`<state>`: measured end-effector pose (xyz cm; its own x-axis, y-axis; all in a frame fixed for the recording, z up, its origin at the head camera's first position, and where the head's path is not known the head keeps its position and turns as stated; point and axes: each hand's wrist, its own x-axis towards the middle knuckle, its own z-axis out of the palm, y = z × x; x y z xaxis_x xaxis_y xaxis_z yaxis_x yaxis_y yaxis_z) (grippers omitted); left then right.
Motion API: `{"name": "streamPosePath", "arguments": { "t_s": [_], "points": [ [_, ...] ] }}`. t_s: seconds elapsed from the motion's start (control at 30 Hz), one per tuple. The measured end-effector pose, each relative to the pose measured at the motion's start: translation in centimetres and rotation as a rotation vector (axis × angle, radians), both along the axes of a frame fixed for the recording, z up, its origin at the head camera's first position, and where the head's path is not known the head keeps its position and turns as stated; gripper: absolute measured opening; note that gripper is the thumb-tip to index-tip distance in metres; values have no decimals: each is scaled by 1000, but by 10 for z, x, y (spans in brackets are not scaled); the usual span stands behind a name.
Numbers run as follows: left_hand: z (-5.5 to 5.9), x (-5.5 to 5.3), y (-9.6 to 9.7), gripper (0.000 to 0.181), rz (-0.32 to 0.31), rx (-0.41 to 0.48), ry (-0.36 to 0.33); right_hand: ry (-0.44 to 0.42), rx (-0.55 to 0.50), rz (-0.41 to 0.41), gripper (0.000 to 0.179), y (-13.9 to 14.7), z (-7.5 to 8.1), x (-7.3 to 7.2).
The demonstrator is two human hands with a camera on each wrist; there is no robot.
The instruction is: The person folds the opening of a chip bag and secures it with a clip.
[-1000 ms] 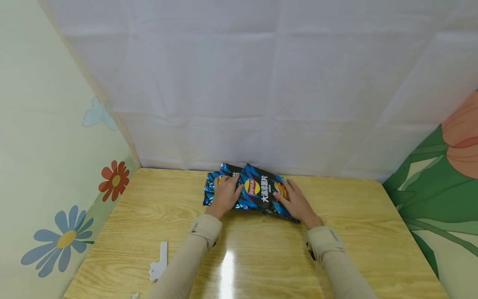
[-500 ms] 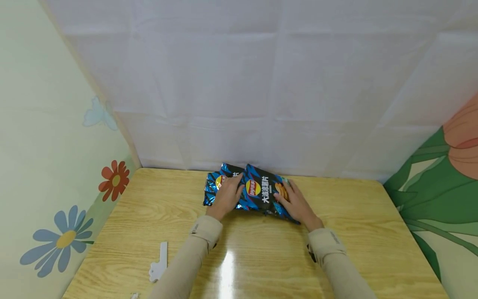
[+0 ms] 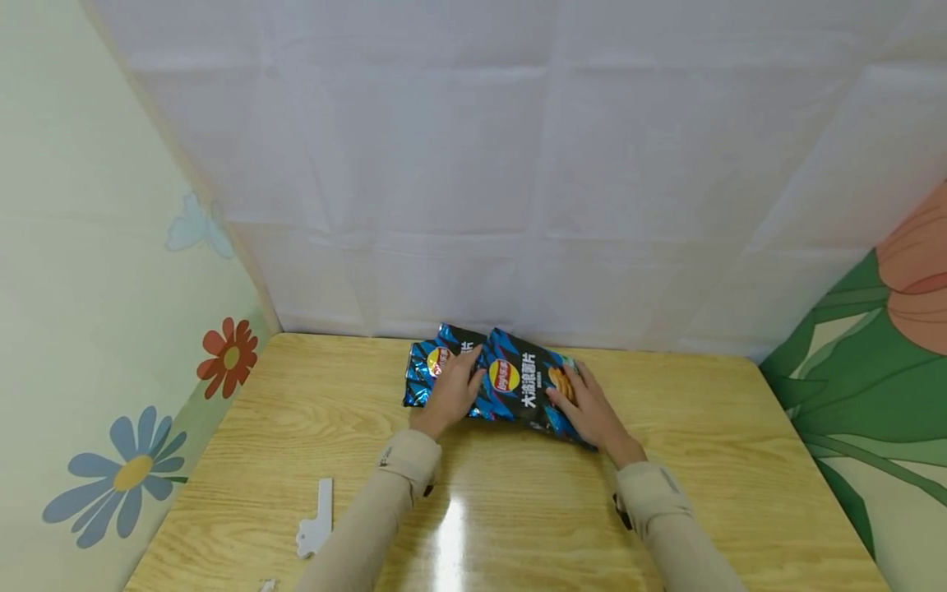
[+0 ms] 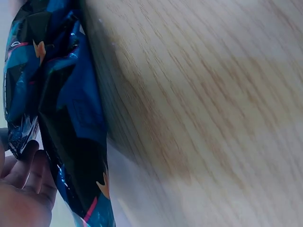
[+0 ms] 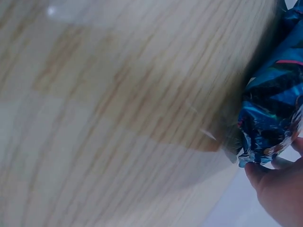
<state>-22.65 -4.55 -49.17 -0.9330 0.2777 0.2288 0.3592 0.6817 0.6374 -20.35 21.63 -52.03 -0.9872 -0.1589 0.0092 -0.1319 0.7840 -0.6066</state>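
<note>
Chip bags (image 3: 518, 382) near far table edge (image 3: 666, 356)

Reads "Lay's" and "大波浪薯片" on the right chip bag (image 3: 527, 386), mid-frame. Shows "片" on the left bag (image 3: 423, 372).

Beyond the left hand (image 3: 450, 395) and right hand (image 3: 594, 411), a creased whitish sheet (image 3: 473, 173) backs the wood-grain desk (image 3: 725, 460). Leftward of them, a pale wall (image 3: 66, 288) bears painted flowers (image 3: 133, 474); rightward, a painted coral bloom (image 3: 925, 271) spreads. Glare (image 3: 449, 543) streaks the desk on their near side.
</note>
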Motion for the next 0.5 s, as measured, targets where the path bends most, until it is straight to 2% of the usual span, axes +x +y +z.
{"name": "streamPosePath", "arguments": {
  "t_s": [0.27, 0.5],
  "points": [
    [0, 4, 5, 47, 21, 147, -119, -7, -6, -5, 76, 0, -1, 7],
    [1, 7, 7, 46, 30, 197, -111, -7, -30, -8, 76, -1, -1, 17]
  ]
}}
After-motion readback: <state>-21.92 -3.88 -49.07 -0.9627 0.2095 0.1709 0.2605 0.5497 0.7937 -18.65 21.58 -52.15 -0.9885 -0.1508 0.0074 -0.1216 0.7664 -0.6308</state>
